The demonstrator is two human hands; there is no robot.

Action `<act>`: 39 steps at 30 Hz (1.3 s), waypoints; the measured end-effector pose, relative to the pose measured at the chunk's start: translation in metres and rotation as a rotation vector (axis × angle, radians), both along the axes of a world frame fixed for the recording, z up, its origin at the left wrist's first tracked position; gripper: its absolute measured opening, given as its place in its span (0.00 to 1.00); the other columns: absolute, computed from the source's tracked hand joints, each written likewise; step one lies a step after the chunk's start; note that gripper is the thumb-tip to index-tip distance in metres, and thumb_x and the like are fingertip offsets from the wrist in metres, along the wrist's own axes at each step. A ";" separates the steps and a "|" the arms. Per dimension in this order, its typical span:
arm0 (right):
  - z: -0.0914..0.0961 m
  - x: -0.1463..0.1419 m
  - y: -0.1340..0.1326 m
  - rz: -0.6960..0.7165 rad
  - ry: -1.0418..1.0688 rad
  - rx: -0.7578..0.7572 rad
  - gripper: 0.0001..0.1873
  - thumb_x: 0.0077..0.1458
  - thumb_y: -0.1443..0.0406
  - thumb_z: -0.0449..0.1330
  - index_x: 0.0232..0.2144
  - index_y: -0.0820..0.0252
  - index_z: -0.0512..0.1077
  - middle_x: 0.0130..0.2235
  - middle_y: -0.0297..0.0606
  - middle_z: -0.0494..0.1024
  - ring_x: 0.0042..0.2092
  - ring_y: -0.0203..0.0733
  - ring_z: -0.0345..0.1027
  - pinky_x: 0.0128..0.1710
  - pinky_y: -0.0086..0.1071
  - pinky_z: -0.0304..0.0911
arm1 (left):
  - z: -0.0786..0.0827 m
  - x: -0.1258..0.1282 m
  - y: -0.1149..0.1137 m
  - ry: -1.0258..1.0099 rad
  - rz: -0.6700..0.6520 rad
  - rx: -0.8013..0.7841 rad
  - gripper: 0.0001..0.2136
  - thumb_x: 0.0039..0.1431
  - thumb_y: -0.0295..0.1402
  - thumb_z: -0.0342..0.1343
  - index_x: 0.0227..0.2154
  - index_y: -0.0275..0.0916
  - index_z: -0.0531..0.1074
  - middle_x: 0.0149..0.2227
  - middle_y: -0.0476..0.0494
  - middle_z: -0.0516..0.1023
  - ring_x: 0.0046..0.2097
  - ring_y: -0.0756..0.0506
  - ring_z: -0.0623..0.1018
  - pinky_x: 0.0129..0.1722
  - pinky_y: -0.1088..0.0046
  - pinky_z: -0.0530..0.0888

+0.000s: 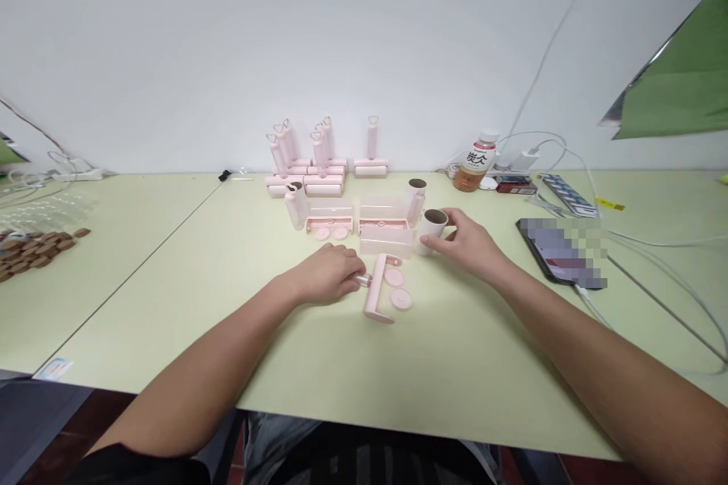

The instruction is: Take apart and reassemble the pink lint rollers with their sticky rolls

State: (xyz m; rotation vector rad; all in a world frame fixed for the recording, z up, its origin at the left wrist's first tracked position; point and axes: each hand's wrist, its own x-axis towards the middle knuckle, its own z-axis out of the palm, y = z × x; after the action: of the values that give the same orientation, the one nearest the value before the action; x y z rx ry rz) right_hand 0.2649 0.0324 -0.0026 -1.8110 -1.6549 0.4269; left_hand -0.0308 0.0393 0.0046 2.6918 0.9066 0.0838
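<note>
My left hand [330,273] is closed around the handle of a pink lint roller frame [374,289], which lies on its side over the table. Two pink round caps [400,299] lie just right of that frame. My right hand [463,242] grips an upright lint roll [433,226], its open core facing up. Left of the roll are a clear cover [387,241] and another pink frame [383,224]. A second roll [417,189] stands behind. Further left stands another roll [296,204], with a pink handle leaning beside it and more pink caps [322,233] in front.
Several pink lint rollers [324,186] stand handle-up near the wall. To the right are a drink bottle [476,161], a phone [560,254], small boxes [516,185] and white cables [654,242]. Brown round pieces [37,254] are heaped at the far left.
</note>
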 end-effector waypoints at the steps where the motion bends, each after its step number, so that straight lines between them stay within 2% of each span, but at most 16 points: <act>1: 0.004 -0.001 -0.005 -0.043 0.007 0.079 0.29 0.48 0.52 0.65 0.50 0.59 0.68 0.46 0.43 0.76 0.30 0.39 0.67 0.31 0.35 0.61 | 0.001 -0.001 -0.001 -0.024 0.011 -0.043 0.08 0.59 0.31 0.53 0.40 0.39 0.73 0.40 0.42 0.78 0.40 0.42 0.75 0.39 0.67 0.68; 2: 0.009 -0.002 -0.012 -0.084 0.027 0.166 0.28 0.48 0.52 0.65 0.49 0.58 0.68 0.45 0.43 0.75 0.29 0.38 0.65 0.31 0.35 0.61 | 0.004 -0.002 -0.001 -0.058 0.025 -0.091 0.08 0.60 0.31 0.53 0.41 0.39 0.72 0.40 0.43 0.78 0.39 0.43 0.75 0.37 0.68 0.68; 4: 0.019 -0.010 -0.030 -0.074 0.155 0.263 0.19 0.53 0.53 0.62 0.42 0.58 0.70 0.37 0.39 0.75 0.28 0.37 0.63 0.30 0.34 0.60 | 0.008 -0.003 -0.004 -0.167 0.057 -0.164 0.08 0.61 0.34 0.53 0.42 0.40 0.70 0.41 0.44 0.78 0.38 0.44 0.75 0.36 0.70 0.68; 6: 0.024 -0.023 -0.046 0.117 0.362 0.134 0.15 0.56 0.53 0.59 0.37 0.58 0.70 0.31 0.36 0.74 0.27 0.37 0.64 0.28 0.33 0.61 | 0.012 -0.001 -0.008 -0.311 0.055 -0.185 0.09 0.62 0.37 0.54 0.43 0.40 0.68 0.41 0.45 0.77 0.39 0.45 0.75 0.38 0.70 0.69; 8: 0.023 -0.040 -0.059 0.352 0.593 -0.115 0.18 0.58 0.51 0.58 0.43 0.57 0.70 0.32 0.37 0.76 0.29 0.39 0.68 0.29 0.33 0.64 | 0.013 0.003 -0.012 -0.435 0.031 -0.187 0.11 0.62 0.39 0.55 0.44 0.41 0.67 0.41 0.45 0.76 0.40 0.46 0.75 0.39 0.70 0.70; 10: 0.018 -0.055 -0.065 0.506 0.825 -0.331 0.22 0.59 0.50 0.58 0.50 0.55 0.67 0.35 0.38 0.78 0.32 0.41 0.73 0.33 0.35 0.67 | 0.009 0.009 -0.015 -0.495 0.006 -0.184 0.13 0.63 0.43 0.55 0.45 0.41 0.67 0.41 0.45 0.77 0.40 0.46 0.76 0.39 0.70 0.70; 14: 0.006 -0.067 -0.065 0.566 1.146 -0.563 0.26 0.57 0.51 0.62 0.54 0.53 0.64 0.30 0.34 0.77 0.29 0.39 0.73 0.29 0.33 0.66 | -0.003 0.016 -0.019 -0.486 -0.018 -0.105 0.17 0.65 0.50 0.49 0.43 0.41 0.65 0.35 0.46 0.76 0.34 0.46 0.75 0.34 0.71 0.67; 16: 0.000 -0.066 -0.064 0.576 1.219 -0.592 0.26 0.56 0.51 0.63 0.53 0.52 0.64 0.27 0.32 0.76 0.25 0.37 0.70 0.26 0.32 0.64 | -0.009 0.019 -0.020 -0.462 -0.006 -0.062 0.20 0.64 0.53 0.46 0.42 0.41 0.63 0.32 0.47 0.74 0.31 0.46 0.73 0.30 0.71 0.64; 19: -0.006 -0.063 -0.065 0.592 1.212 -0.592 0.26 0.53 0.50 0.66 0.48 0.53 0.65 0.27 0.32 0.76 0.24 0.36 0.67 0.24 0.29 0.60 | -0.012 0.022 -0.020 -0.384 0.018 -0.041 0.22 0.62 0.57 0.46 0.40 0.41 0.62 0.30 0.47 0.73 0.28 0.46 0.71 0.28 0.71 0.62; 23: -0.002 -0.060 -0.070 0.540 1.054 -0.463 0.24 0.52 0.46 0.64 0.42 0.55 0.66 0.27 0.33 0.75 0.26 0.37 0.67 0.25 0.29 0.58 | -0.007 0.018 -0.015 -0.242 0.099 -0.081 0.20 0.65 0.54 0.43 0.34 0.41 0.65 0.30 0.46 0.74 0.30 0.45 0.72 0.29 0.71 0.61; 25: 0.002 -0.058 -0.071 0.515 0.913 -0.339 0.22 0.56 0.46 0.60 0.42 0.55 0.65 0.29 0.34 0.74 0.28 0.39 0.68 0.25 0.31 0.58 | -0.001 0.012 -0.010 -0.279 0.163 -0.098 0.19 0.66 0.51 0.43 0.32 0.40 0.66 0.30 0.47 0.74 0.31 0.45 0.72 0.30 0.70 0.62; 27: 0.006 -0.055 -0.068 0.467 0.669 -0.206 0.18 0.61 0.49 0.55 0.44 0.55 0.66 0.28 0.32 0.73 0.26 0.38 0.66 0.25 0.31 0.57 | 0.005 0.005 -0.004 -0.435 0.238 -0.096 0.18 0.67 0.48 0.44 0.29 0.40 0.65 0.29 0.48 0.72 0.31 0.47 0.70 0.32 0.71 0.63; 29: 0.006 -0.052 -0.061 0.403 0.321 -0.105 0.13 0.63 0.54 0.54 0.44 0.55 0.67 0.27 0.31 0.71 0.25 0.37 0.63 0.26 0.32 0.55 | 0.011 -0.001 0.000 -0.668 0.337 -0.135 0.17 0.67 0.45 0.43 0.27 0.40 0.62 0.25 0.50 0.68 0.29 0.49 0.68 0.31 0.72 0.64; 32: 0.003 -0.050 -0.046 0.400 -0.184 0.005 0.06 0.61 0.63 0.54 0.34 0.57 0.70 0.28 0.34 0.72 0.29 0.40 0.63 0.28 0.33 0.52 | 0.016 -0.005 0.002 -0.938 0.454 -0.280 0.12 0.66 0.39 0.43 0.28 0.41 0.60 0.22 0.54 0.65 0.23 0.51 0.65 0.26 0.74 0.63; 35: -0.002 -0.053 -0.030 0.422 -0.503 0.175 0.10 0.61 0.67 0.54 0.29 0.60 0.72 0.32 0.42 0.74 0.34 0.44 0.63 0.31 0.34 0.52 | 0.015 -0.004 0.000 -0.962 0.456 -0.351 0.07 0.64 0.36 0.43 0.32 0.41 0.62 0.23 0.55 0.66 0.23 0.51 0.65 0.25 0.75 0.63; 39: -0.011 -0.060 -0.016 0.414 -0.733 0.315 0.14 0.62 0.68 0.54 0.27 0.62 0.75 0.32 0.46 0.73 0.33 0.45 0.59 0.33 0.36 0.50 | 0.010 -0.001 -0.004 -0.852 0.392 -0.307 0.10 0.66 0.40 0.45 0.34 0.41 0.65 0.26 0.53 0.69 0.26 0.51 0.68 0.29 0.74 0.66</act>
State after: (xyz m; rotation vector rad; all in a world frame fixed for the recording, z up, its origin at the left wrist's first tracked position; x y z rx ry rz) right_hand 0.2049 0.0164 -0.0137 -1.4557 -2.4393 -0.3754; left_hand -0.0314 0.0352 0.0146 1.8567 1.0077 0.9908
